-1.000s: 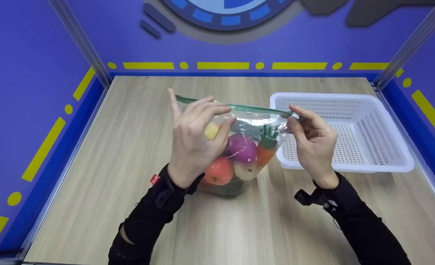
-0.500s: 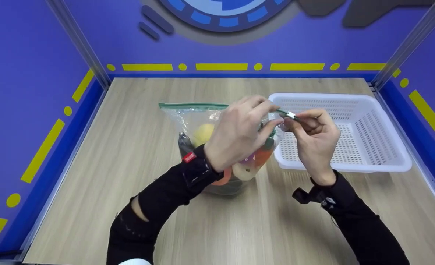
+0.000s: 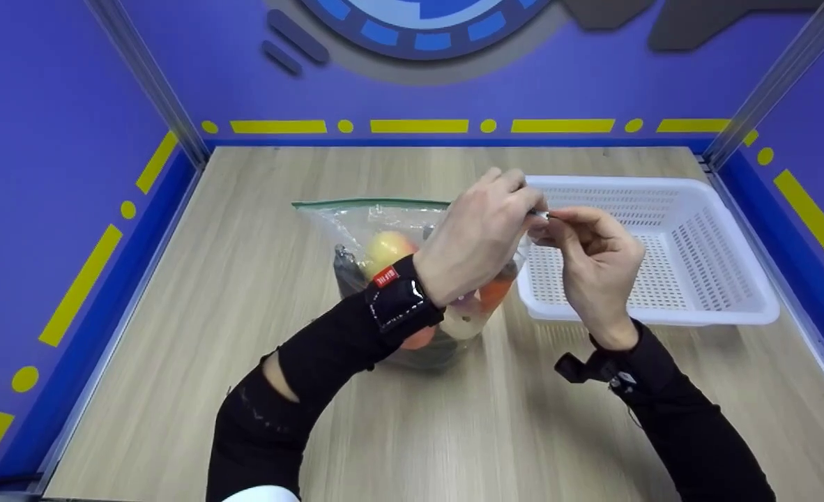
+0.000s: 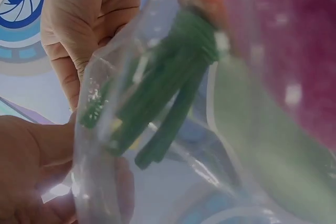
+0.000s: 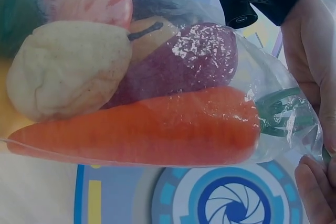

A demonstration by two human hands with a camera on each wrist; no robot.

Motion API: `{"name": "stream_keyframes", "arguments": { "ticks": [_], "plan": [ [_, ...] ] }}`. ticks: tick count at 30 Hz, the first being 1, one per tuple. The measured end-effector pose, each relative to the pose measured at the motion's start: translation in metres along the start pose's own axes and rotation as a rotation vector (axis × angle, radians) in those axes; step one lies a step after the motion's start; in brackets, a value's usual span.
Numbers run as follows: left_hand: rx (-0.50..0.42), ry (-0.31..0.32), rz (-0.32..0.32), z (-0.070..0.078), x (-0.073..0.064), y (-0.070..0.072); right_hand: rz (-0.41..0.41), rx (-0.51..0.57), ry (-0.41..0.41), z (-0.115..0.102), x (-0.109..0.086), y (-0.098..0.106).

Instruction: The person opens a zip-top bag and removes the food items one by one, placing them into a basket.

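Note:
A clear zip bag [image 3: 342,219] with a green closure strip stands on the table, bulging with toy fruit and vegetables. My left hand [image 3: 478,233] reaches across its front and pinches the white slider [image 3: 542,215] at the right end of the strip. Right beside it, my right hand [image 3: 600,268] pinches the bag's right corner. Through the plastic show a carrot [image 5: 157,129] with a green top [image 4: 178,72], a pale pear [image 5: 73,72], a purple vegetable [image 5: 184,61] and a yellowish fruit [image 3: 387,249]. The left hand and forearm hide part of the contents in the head view.
A white perforated plastic basket [image 3: 649,318] sits behind the right hand, on the right of the wooden table [image 3: 245,279]. Blue panels [image 3: 412,90] with yellow markings enclose the back and both sides.
My left hand has slid rightward from the left part of the bag's strip to the slider at its right end. The right hand stays at the corner.

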State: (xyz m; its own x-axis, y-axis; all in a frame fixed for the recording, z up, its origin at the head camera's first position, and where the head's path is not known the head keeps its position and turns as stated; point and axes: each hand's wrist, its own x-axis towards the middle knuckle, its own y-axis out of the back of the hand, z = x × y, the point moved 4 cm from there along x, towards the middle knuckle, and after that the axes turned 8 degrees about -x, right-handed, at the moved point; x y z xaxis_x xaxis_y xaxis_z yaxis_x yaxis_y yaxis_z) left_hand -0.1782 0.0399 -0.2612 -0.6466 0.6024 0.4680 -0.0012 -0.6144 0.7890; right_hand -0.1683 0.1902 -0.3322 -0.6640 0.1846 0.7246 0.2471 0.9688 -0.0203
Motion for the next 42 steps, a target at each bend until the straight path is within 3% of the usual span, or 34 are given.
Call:
{"name": "stream_keyframes", "arguments": {
  "ticks": [6,17,30,42],
  "plan": [
    [-0.033,0.017,0.030,-0.006,-0.003,0.005,-0.007,-0.027,-0.002,0.000,0.004,0.001],
    [-0.096,0.059,0.116,-0.023,-0.026,0.025,-0.025,-0.110,-0.019,-0.001,0.005,0.006],
    [-0.048,0.088,0.329,-0.047,-0.066,0.056,-0.015,-0.107,-0.012,0.001,0.006,0.008],
    [0.021,0.122,0.435,-0.069,-0.096,0.083,-0.005,-0.123,-0.010,0.002,0.007,0.012]
  ]
}}
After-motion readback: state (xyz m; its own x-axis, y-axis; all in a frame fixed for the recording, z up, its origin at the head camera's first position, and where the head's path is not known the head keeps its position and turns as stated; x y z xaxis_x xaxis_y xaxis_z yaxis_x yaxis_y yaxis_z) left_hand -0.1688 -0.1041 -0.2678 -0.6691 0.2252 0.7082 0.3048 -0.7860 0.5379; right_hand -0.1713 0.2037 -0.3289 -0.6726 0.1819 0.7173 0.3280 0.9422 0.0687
